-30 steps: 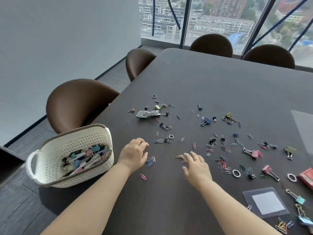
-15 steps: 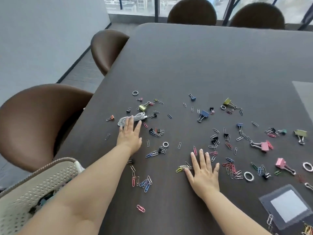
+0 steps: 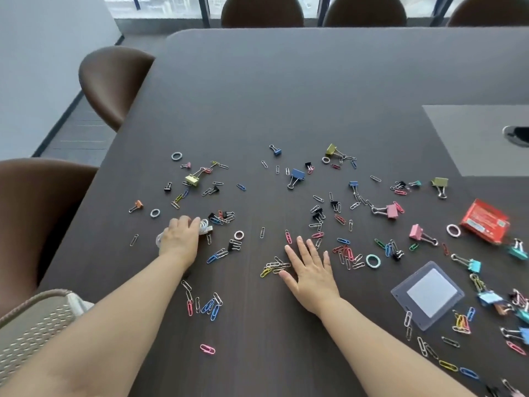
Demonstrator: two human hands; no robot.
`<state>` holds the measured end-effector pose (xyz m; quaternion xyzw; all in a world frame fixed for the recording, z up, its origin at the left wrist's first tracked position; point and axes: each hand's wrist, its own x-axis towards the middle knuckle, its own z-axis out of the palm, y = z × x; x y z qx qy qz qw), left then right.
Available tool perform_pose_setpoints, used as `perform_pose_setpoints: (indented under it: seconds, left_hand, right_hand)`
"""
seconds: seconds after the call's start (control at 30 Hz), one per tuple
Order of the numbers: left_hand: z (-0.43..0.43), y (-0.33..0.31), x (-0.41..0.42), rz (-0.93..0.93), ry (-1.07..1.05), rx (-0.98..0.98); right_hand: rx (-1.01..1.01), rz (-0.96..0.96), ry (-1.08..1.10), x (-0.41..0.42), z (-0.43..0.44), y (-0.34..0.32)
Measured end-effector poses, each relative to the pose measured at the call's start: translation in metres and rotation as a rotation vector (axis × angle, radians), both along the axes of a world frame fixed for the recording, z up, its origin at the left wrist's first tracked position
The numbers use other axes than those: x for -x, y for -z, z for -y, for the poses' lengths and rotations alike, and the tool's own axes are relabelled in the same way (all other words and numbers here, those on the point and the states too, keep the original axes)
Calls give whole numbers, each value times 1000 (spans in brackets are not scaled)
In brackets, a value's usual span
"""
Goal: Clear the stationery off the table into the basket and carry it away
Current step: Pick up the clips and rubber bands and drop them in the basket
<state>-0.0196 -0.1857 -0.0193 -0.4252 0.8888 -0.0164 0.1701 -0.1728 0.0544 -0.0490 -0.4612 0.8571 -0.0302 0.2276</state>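
Your left hand (image 3: 179, 235) is curling down over the white coil (image 3: 203, 226), fingers bent around it but not yet lifting; whether they are fully clamped I cannot tell. Your right hand (image 3: 310, 270) is lying flat and spread on the table (image 3: 286, 96), thumb touching a small heap of clips (image 3: 275, 267). The basket (image 3: 37, 325) is sitting at the near left corner, just off the table edge, beside your left forearm. Gather the whole coil into your palm before raising it, since a loose loop could snag the binder clips (image 3: 221, 217) just to its right. Then, I judge, sweeping beats pinching: cup your right hand behind the heap and drag it left toward the basket, keeping the edge of your hand pressed to the table.
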Motion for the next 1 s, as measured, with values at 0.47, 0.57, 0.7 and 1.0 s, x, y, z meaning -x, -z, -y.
perform_pose_setpoints:
  seconds: [0.47, 0.57, 0.7, 1.0]
  left_hand:
    - [-185, -34, 96, -442, 251, -160]
    - [-239, -30, 130, -447, 194, -358]
    - [-297, -22, 181, -426, 243, -495]
    - [-346, -8, 243, -208, 132, -526]
  right_hand:
    - [30, -100, 439, 88, -197, -26]
    - [13, -94, 491, 104, -237, -26]
    - [32, -71, 513, 115, -274, -24]
    - [209, -67, 478, 156, -301, -20]
